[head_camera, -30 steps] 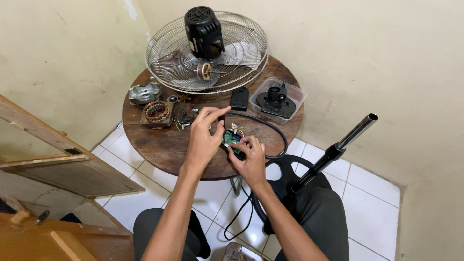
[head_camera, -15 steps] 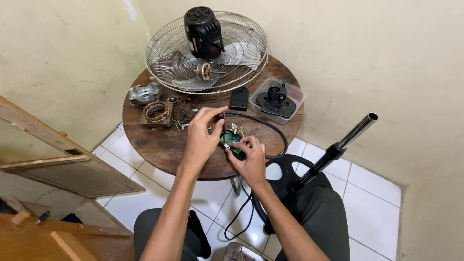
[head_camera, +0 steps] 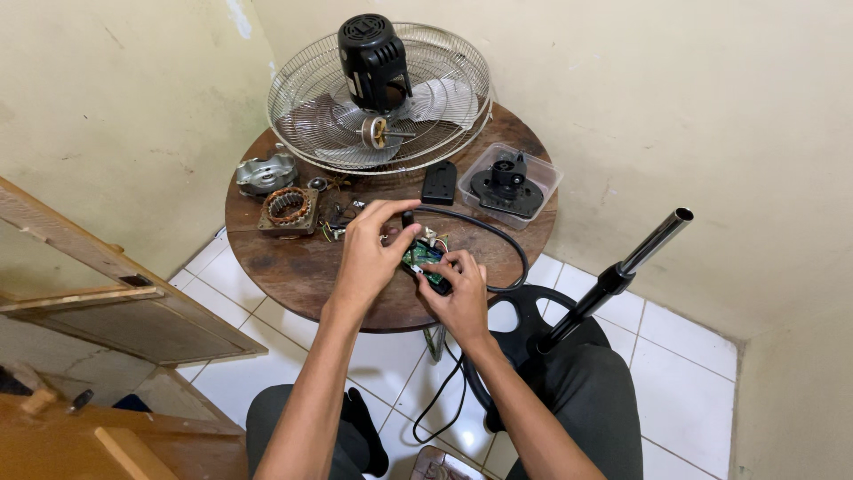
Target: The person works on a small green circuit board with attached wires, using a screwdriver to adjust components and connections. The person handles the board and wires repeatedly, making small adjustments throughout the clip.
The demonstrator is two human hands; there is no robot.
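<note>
Both my hands meet over the front of a round wooden table (head_camera: pixel 284 267). Between them is a small green circuit board (head_camera: pixel 424 259) with wires attached. My left hand (head_camera: pixel 371 253) pinches its upper edge with thumb and fingers. My right hand (head_camera: pixel 460 292) holds its lower right side from beneath. A black cable (head_camera: pixel 498 238) loops from the board around to the right and down off the table.
On the table lie a wire fan guard with blades (head_camera: pixel 426 98) and a black motor (head_camera: pixel 371 55), a copper stator (head_camera: pixel 288 207), a metal housing (head_camera: pixel 265 172), a black cover (head_camera: pixel 439 182) and a clear tray (head_camera: pixel 542 173). A black fan stand pole (head_camera: pixel 622 271) leans right. Wooden boards (head_camera: pixel 98 302) are left.
My hands have stayed in place over the board; the left fingers have shifted slightly on its top edge.
</note>
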